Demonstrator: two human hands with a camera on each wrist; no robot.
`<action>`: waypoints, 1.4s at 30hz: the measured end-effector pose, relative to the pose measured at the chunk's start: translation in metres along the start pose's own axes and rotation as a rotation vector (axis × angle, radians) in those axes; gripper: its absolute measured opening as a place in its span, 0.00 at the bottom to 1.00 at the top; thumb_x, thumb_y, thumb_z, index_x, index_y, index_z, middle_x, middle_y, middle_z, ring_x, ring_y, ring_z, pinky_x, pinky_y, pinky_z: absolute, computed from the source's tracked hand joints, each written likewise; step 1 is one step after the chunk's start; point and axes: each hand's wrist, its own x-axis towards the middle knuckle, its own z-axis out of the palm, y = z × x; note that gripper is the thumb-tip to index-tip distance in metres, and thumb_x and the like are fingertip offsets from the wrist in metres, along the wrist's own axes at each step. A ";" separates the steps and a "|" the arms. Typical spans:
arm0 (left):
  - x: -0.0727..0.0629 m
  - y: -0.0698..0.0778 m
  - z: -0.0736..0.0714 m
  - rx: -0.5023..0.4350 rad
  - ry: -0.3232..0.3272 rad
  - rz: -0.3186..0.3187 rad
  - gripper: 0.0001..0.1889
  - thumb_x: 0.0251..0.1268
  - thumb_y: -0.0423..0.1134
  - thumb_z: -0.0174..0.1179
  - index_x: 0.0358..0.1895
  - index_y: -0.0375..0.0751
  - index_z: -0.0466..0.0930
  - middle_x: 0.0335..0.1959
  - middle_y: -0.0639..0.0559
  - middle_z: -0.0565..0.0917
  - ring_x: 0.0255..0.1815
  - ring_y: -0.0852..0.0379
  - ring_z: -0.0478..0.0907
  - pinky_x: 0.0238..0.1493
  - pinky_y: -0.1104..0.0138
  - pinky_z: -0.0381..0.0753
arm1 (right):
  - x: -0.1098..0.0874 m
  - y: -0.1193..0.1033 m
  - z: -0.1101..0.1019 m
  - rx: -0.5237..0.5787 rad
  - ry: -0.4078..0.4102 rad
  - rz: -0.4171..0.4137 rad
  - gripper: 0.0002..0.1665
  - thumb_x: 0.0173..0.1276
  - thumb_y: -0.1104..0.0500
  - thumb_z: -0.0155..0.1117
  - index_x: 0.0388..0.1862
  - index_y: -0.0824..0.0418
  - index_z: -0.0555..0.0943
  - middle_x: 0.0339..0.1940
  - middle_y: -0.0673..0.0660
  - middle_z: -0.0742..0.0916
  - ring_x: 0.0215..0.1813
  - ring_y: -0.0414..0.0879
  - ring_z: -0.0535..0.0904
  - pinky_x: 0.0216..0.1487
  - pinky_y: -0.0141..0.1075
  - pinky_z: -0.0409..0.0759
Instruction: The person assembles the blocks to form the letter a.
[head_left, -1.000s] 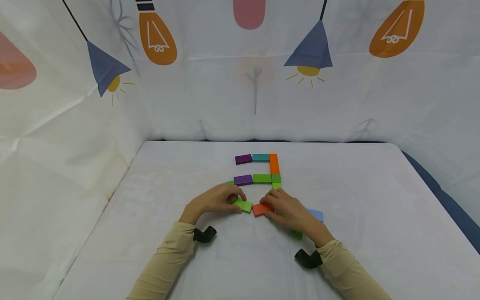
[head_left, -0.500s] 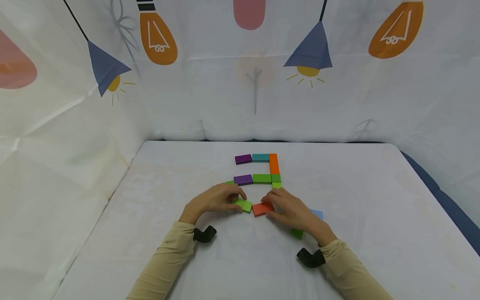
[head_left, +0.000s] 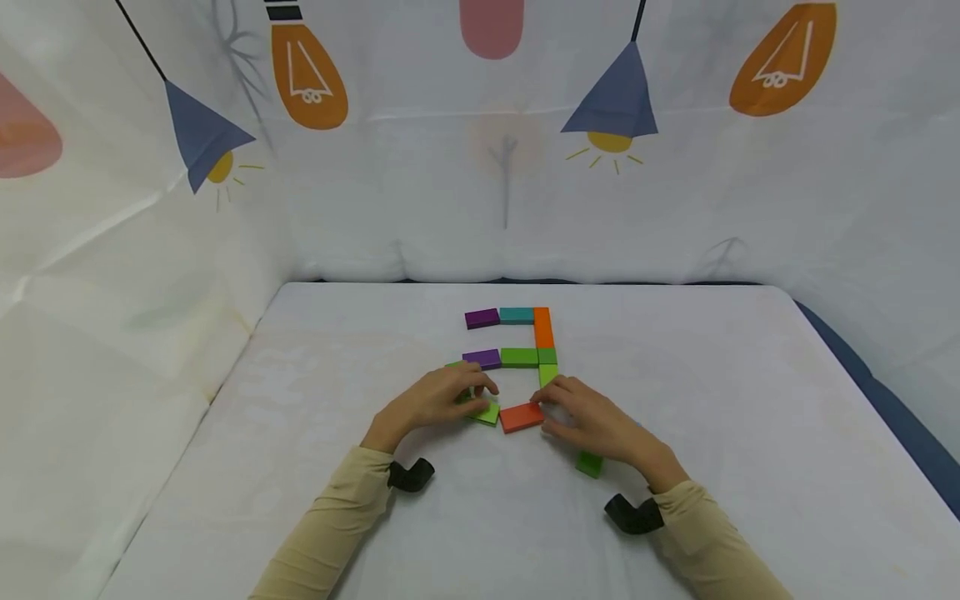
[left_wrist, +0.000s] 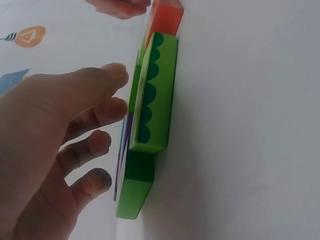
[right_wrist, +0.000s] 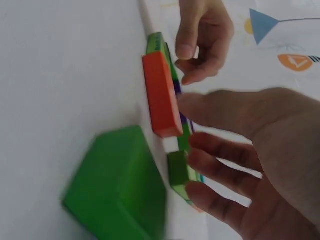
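Note:
My left hand (head_left: 427, 404) hovers by a light green block (head_left: 487, 414). In the left wrist view, this block (left_wrist: 164, 100) shows a dark scalloped pattern; thumb and fingers stand apart from it, loosely bent. A darker green block (left_wrist: 136, 192) adjoins it. A red-orange block (head_left: 520, 417) lies just right of the light green one. My right hand (head_left: 603, 425) is at its right end, fingers spread and relaxed. In the right wrist view, the thumb is close to the red-orange block (right_wrist: 162, 95); whether it touches I cannot tell.
Beyond the hands, purple (head_left: 482, 317), teal (head_left: 517, 316) and orange (head_left: 543, 327) blocks join a violet (head_left: 482, 358) and several green blocks (head_left: 519, 357) in a line pattern. Another green block (head_left: 590, 463) lies under the right wrist. White cloth hangs behind the white table (head_left: 360, 325).
The right hand has loosened off the red-orange block and shifted slightly right, exposing more of it. The light blue block is now hidden. Left fingers have lifted from the light green block.

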 end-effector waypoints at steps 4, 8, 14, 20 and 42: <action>0.002 0.001 0.004 0.030 0.029 0.030 0.11 0.66 0.44 0.58 0.49 0.51 0.81 0.38 0.60 0.79 0.39 0.60 0.73 0.41 0.72 0.74 | -0.005 0.002 -0.007 0.057 -0.084 -0.002 0.17 0.64 0.55 0.65 0.51 0.54 0.78 0.48 0.49 0.80 0.47 0.42 0.75 0.49 0.40 0.79; 0.005 0.004 0.009 0.047 0.042 0.061 0.12 0.66 0.44 0.58 0.50 0.50 0.81 0.42 0.59 0.81 0.42 0.60 0.74 0.46 0.69 0.74 | -0.011 0.004 -0.012 0.075 -0.138 0.003 0.15 0.64 0.54 0.64 0.50 0.54 0.79 0.46 0.49 0.81 0.46 0.42 0.76 0.49 0.40 0.79; 0.010 0.008 0.016 0.029 0.031 0.106 0.12 0.66 0.43 0.58 0.50 0.47 0.81 0.46 0.58 0.83 0.46 0.63 0.76 0.51 0.71 0.75 | -0.020 0.006 -0.018 0.100 -0.206 0.022 0.15 0.65 0.54 0.63 0.49 0.54 0.79 0.47 0.47 0.81 0.48 0.42 0.76 0.50 0.40 0.77; 0.011 0.011 0.019 0.030 0.047 0.126 0.12 0.66 0.42 0.58 0.50 0.46 0.81 0.45 0.58 0.83 0.46 0.64 0.77 0.51 0.72 0.76 | -0.024 0.008 -0.022 0.124 -0.227 0.021 0.14 0.64 0.54 0.64 0.48 0.54 0.79 0.47 0.47 0.81 0.48 0.42 0.75 0.51 0.39 0.77; 0.011 0.018 0.025 0.068 0.016 0.121 0.15 0.66 0.46 0.57 0.54 0.50 0.79 0.48 0.60 0.81 0.51 0.64 0.75 0.57 0.69 0.73 | -0.034 0.015 -0.033 0.160 -0.356 0.052 0.17 0.59 0.57 0.68 0.48 0.49 0.80 0.47 0.46 0.81 0.48 0.41 0.73 0.51 0.36 0.75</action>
